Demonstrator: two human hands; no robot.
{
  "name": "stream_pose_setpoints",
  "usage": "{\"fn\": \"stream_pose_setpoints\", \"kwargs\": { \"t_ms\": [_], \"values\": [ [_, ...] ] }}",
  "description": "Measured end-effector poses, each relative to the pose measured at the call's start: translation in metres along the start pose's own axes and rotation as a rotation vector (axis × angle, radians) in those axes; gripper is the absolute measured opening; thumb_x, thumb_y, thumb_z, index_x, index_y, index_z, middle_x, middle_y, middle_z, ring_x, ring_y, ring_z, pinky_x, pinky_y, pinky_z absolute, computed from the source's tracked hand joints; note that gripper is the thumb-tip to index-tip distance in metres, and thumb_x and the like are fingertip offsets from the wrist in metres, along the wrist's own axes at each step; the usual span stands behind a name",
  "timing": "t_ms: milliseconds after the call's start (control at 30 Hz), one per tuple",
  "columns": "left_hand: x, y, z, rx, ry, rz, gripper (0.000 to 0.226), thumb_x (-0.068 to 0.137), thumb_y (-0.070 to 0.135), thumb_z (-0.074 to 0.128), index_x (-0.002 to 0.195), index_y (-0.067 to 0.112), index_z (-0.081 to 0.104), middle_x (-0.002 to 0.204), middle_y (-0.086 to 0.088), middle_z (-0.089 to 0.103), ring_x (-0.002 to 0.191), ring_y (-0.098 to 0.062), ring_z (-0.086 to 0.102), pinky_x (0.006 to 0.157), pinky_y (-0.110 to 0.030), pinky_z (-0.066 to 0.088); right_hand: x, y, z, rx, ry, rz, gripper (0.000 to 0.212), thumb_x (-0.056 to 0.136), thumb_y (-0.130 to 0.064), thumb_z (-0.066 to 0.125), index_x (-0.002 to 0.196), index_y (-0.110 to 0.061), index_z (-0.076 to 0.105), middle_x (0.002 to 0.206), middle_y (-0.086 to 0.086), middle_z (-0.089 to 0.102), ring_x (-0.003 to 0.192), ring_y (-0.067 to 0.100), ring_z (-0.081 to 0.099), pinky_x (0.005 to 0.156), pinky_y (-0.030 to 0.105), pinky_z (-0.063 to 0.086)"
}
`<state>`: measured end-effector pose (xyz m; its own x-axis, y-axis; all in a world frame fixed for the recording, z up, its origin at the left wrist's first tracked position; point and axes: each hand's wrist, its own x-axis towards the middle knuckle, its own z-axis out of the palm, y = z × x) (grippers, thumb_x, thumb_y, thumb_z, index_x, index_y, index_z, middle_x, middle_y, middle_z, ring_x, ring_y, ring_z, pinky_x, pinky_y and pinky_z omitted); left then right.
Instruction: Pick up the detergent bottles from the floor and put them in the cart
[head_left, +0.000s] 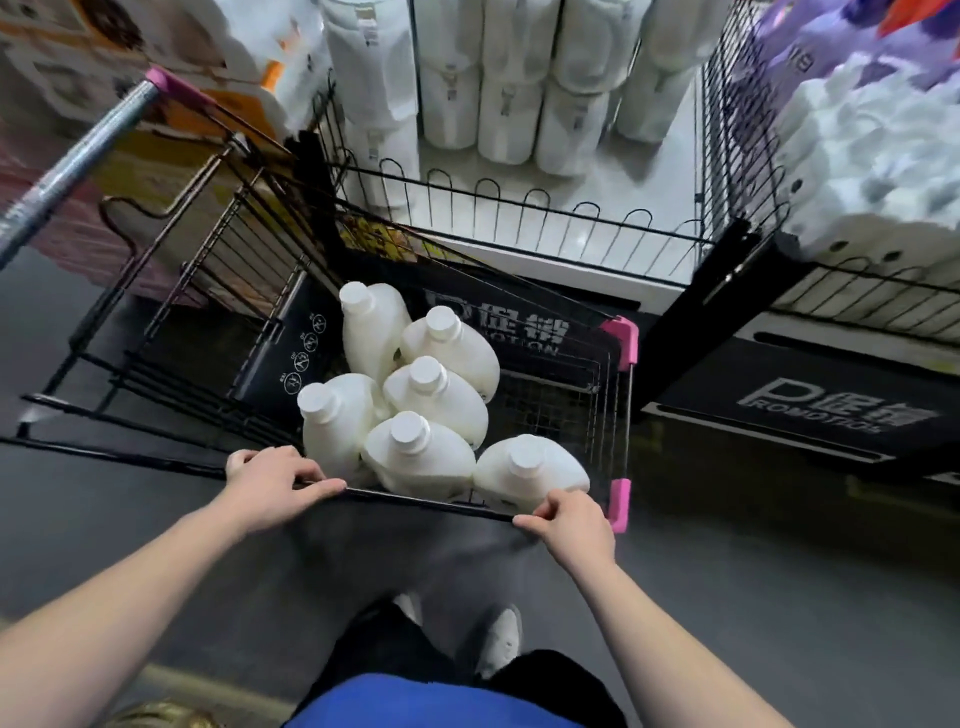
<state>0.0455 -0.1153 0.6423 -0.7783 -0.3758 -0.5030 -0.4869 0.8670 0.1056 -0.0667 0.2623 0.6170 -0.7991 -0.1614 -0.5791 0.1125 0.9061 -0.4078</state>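
Several white detergent bottles (422, 395) with white caps stand packed together inside the black wire cart (582, 395), towards its near side. My left hand (272, 483) grips the cart's near rim at the left of the bottles. My right hand (569, 522) grips the same rim at the right, close to a pink corner guard (620, 506). No bottle is visible on the floor.
A black wire display shelf (519, 223) with white paper rolls stands just beyond the cart. A second wire rack (852, 291) with white packs is at the right. The cart's silver handle (78, 161) points up left. Dark grey floor lies around my feet (496, 639).
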Motion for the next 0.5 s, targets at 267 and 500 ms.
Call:
{"fn": "stream_pose_setpoints", "kwargs": {
  "t_ms": [267,500],
  "values": [
    [-0.026,0.095,0.025,0.015,0.019,0.057,0.033,0.092,0.079,0.049,0.084,0.051,0.064,0.099,0.016,0.059,0.113,-0.006,0.055,0.102,-0.041,0.022,-0.008,0.085,-0.041,0.008,0.055,0.056,0.038,0.081,-0.048,0.086,0.070,-0.023,0.061,0.081,-0.013,0.070,0.079,0.005,0.062,0.061,0.029,0.043],
    [-0.039,0.168,0.039,0.039,0.012,0.079,0.048,0.092,0.081,0.046,0.101,0.046,0.077,0.100,0.013,0.060,0.113,-0.007,0.057,0.105,-0.042,0.025,-0.014,0.154,-0.074,0.054,0.083,0.043,0.037,0.080,-0.047,0.088,0.071,-0.019,0.065,0.082,-0.012,0.070,0.079,0.004,0.062,0.061,0.029,0.044]
  ]
}}
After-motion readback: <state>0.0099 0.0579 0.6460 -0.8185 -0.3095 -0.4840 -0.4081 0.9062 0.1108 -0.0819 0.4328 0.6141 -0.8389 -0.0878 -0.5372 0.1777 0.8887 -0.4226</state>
